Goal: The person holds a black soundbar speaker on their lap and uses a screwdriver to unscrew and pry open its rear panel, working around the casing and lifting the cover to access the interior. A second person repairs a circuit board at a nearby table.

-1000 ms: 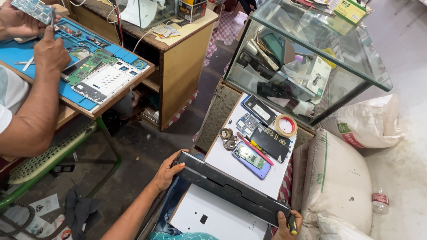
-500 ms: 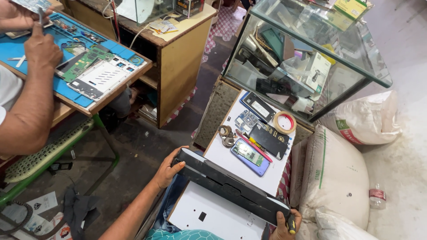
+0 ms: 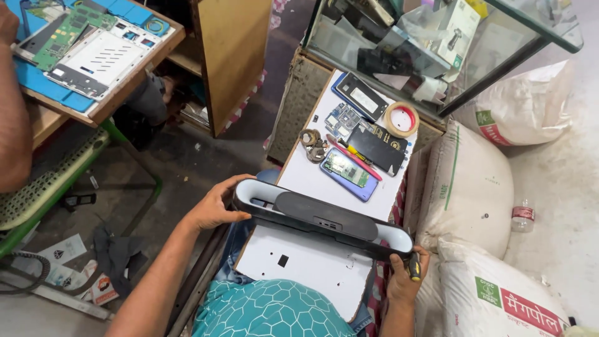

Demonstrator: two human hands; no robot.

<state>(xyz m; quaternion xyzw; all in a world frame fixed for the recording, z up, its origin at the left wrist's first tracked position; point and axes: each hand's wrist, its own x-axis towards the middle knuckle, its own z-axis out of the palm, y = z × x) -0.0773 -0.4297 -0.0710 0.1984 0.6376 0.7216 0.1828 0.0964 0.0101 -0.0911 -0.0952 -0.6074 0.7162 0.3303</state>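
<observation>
The left hand (image 3: 215,206) curled around 1 end of the long black speaker (image 3: 321,223), held over the lap; the right hand (image 3: 404,278) gripped the other end, pinching a screwdriver (image 3: 413,267). A white board (image 3: 349,150) behind carried a tape roll (image 3: 401,118). White sacks (image 3: 477,181) with green stripes lay right.

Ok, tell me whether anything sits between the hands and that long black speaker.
Nothing visible does. The left hand grips one end of the speaker, and the right hand grips the other, also holding a small screwdriver.
</observation>
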